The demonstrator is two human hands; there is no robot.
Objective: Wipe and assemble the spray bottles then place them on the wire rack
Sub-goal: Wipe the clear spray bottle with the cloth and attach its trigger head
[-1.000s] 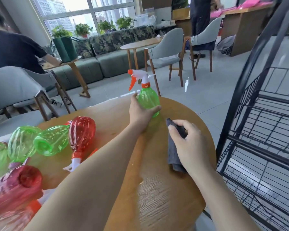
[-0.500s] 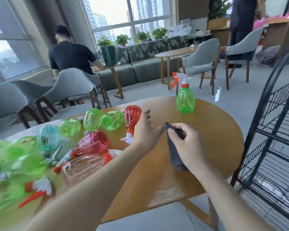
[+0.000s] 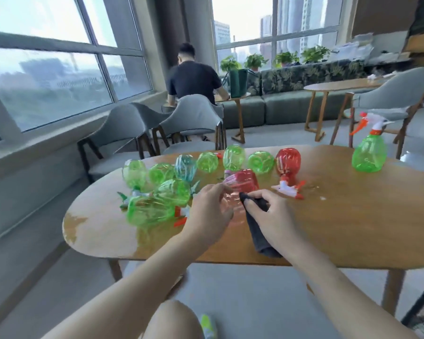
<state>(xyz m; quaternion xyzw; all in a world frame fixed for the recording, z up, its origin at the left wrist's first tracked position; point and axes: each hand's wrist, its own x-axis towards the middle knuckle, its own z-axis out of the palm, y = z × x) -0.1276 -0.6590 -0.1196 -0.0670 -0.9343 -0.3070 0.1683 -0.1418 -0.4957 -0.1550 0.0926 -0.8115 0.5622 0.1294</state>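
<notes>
Reaching into the pile, my left hand (image 3: 209, 211) curls its fingers round a red bottle (image 3: 240, 189) lying on its side on the desk (image 3: 353, 221); my right hand (image 3: 272, 216) grips the dark cloth (image 3: 260, 238), whose tip touches that same bottle. The lift looks barely begun. To do this well, I judge: hold the body firm but not crushing, since thin plastic will dent; turn the bottle against the cloth rather than scrubbing; keep the open neck clear of the neighbours. Count, as far as blur allows: three red bottle bodies, one between my hands, one just beyond it, one upright bulb (image 3: 288, 161) beyond my right hand. Green bodies, about seven loose, beyond and outboard of my left hand, the largest (image 3: 149, 211) just beside it. One teal body (image 3: 185, 167) among them. One finished green sprayer (image 3: 368, 155) standing far out past my right hand. Loose trigger heads (image 3: 288, 189): one plainly seen, others half hidden, number uncertain. One cloth. The wire rack itself is not in view.
</notes>
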